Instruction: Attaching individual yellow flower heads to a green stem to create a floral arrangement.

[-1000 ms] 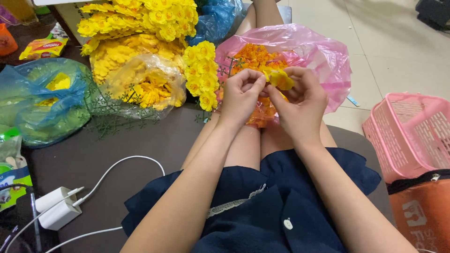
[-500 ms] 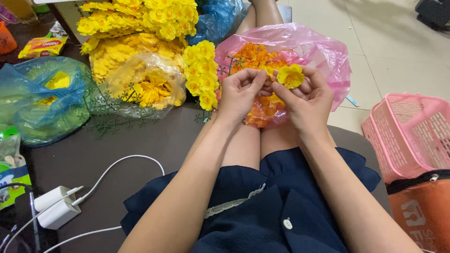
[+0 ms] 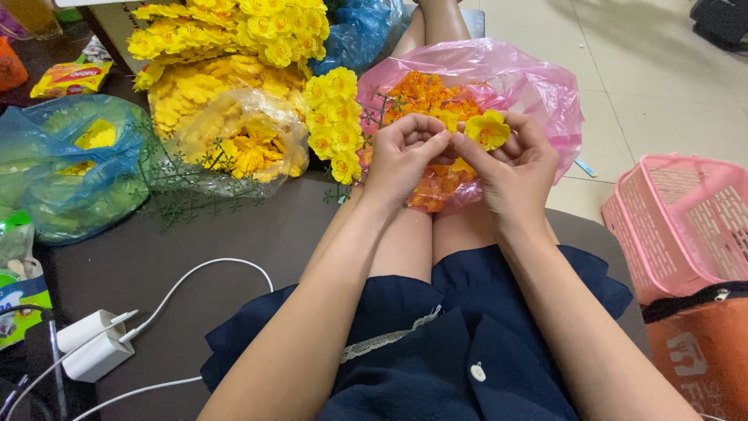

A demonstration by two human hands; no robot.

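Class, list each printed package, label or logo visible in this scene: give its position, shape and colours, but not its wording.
Flat yellow snack packet with red label: far left, on the dark table.
Crumpled green, blue and white printed wrapper: left edge, near the white charger plug.
Orange bag with pale logo: lower right, below the pink plastic basket.

A yellow snack packet [image 3: 70, 79] with a red patch lies flat near the far left of the dark counter [image 3: 234, 234]. Beyond it, at the left edge, part of an orange packet [image 3: 9, 68] shows. At the near left edge a green, blue and white packet [image 3: 17, 300] lies beside the white chargers, with a clear crinkled wrapper [image 3: 14, 245] just above it; the view cuts both off, so their full shape cannot be told. At the lower right, below the pink basket, an orange bag [image 3: 697, 359] carries a pale printed mark.
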